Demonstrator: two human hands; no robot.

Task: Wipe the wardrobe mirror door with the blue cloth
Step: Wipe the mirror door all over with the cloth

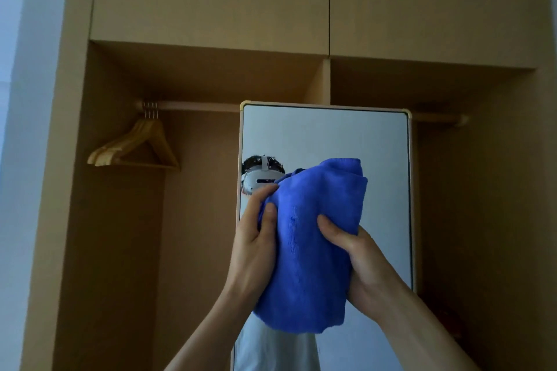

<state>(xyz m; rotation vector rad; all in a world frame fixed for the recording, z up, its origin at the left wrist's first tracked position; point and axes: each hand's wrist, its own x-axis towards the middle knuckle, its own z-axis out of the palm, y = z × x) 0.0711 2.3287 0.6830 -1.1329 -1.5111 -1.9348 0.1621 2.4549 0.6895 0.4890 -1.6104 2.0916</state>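
A bunched blue cloth (313,238) is held up in front of the wardrobe mirror door (325,135), a tall mirror with a pale frame. My left hand (256,244) grips the cloth's left edge, thumb on its front and fingers curled behind. My right hand (358,259) grips its right side, thumb pressed on the fabric. The cloth covers the mirror's middle; I cannot tell whether it touches the glass. The mirror reflects a person's head with a headset beside the cloth.
An open wooden wardrobe (211,75) surrounds the mirror, with closed upper cabinets. Several wooden hangers (135,144) hang at the left end of a rail (196,105). A pale wall (18,99) lies at the far left.
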